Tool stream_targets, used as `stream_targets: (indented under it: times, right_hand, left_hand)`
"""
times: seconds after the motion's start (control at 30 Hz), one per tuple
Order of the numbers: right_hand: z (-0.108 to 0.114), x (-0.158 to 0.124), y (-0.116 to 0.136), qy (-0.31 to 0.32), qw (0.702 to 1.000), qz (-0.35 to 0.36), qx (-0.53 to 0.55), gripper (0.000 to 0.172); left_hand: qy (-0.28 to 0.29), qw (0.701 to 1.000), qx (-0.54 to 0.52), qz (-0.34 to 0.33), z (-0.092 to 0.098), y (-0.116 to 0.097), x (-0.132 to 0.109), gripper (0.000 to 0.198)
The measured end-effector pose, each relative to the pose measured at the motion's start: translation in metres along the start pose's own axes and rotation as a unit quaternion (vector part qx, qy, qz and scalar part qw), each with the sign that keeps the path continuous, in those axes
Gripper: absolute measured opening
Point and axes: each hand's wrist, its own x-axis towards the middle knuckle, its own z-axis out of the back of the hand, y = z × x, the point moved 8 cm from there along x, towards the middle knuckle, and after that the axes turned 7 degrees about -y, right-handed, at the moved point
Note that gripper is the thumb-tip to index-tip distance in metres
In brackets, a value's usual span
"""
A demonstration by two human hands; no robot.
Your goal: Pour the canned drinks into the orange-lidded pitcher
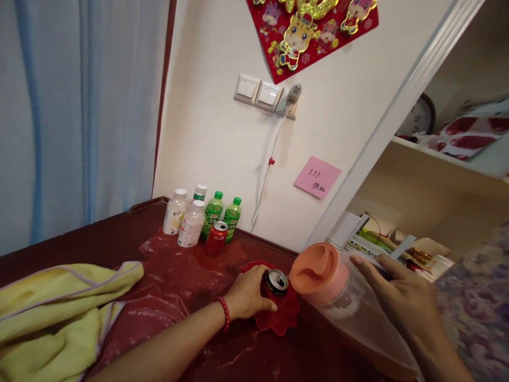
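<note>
My left hand, with a red bead bracelet at the wrist, is wrapped around a red drink can. The can stands upright in a red scalloped dish on the dark red table. My right hand rests against the clear body of a plastic pitcher with an orange-pink lid, just right of the dish. The pitcher leans in the view and its base is hidden behind my right arm.
Near the wall stand two clear and two green bottles and a second red can. A yellow towel lies at the left. Clear plastic sheeting covers the table. A shelf unit with clutter rises at the right.
</note>
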Motion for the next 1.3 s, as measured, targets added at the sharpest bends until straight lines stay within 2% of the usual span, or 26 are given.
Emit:
stream_targets:
  times: [0.17,0.37,0.57,0.73,0.93,1.3]
  right_hand:
    - [0.006,-0.006,0.012,-0.034,0.999,-0.004,0.009,0.066]
    - [0.01,-0.012,0.024,-0.033,0.999,-0.01,0.014,0.062]
    - [0.003,-0.005,0.007,-0.015,0.999,-0.029,-0.004,0.073]
    - [0.004,-0.006,0.005,-0.039,0.999,-0.002,-0.005,0.073]
    - [0.0,0.0,-0.009,0.003,1.0,-0.017,-0.018,0.072]
    - [0.001,0.001,-0.004,-0.012,1.0,0.0,-0.02,0.071]
  left_hand:
    - [0.002,1.0,-0.008,0.003,0.002,-0.002,-0.001,0.076]
    - [0.002,1.0,-0.007,0.003,0.002,-0.002,-0.002,0.076]
    - [0.003,1.0,-0.006,-0.001,0.001,-0.003,-0.001,0.076]
    - [0.003,1.0,0.002,0.005,0.002,-0.003,-0.001,0.076]
    - [0.0,1.0,-0.003,0.002,0.001,-0.001,-0.001,0.076]
    - [0.0,1.0,-0.001,-0.001,0.0,0.0,0.0,0.077]
